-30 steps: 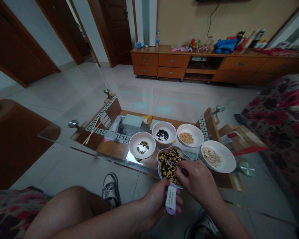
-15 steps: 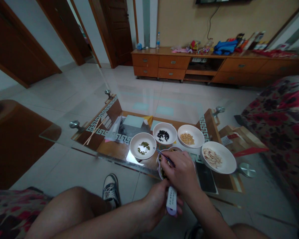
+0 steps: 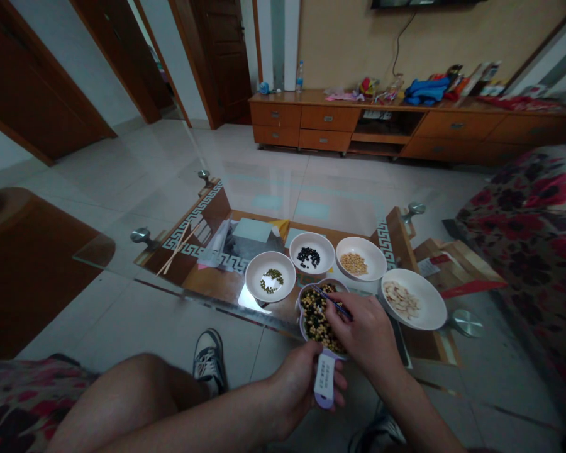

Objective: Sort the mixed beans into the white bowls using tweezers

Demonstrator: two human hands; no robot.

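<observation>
My left hand [image 3: 299, 384] is closed around the near side of a purple bowl [image 3: 302, 324] with a labelled handle [image 3: 325, 382]. Mixed beans [image 3: 317, 314], dark and pale yellow, fill this bowl. Over it my right hand [image 3: 365, 327] pinches dark tweezers [image 3: 332, 301], whose tip points down at the beans; whether a bean is between the tips is too small to tell. Beyond it stand white bowls: one with green beans [image 3: 272, 280], one with black beans [image 3: 308, 257], one with yellow beans [image 3: 353, 263] and one with pale flat slices [image 3: 402, 299].
The bowls stand on a glass table [image 3: 226, 301] with papers [image 3: 245, 242] on a shelf beneath. A pair of chopsticks [image 3: 177, 250] lies at the left. At the right is a brown paper bag [image 3: 453, 261]. A wooden cabinet [image 3: 325, 123] stands along the far wall.
The tweezers in my right hand have moved right, from the rim of the green bean bowl back over the mixed beans. My left hand keeps its hold on the purple bowl.
</observation>
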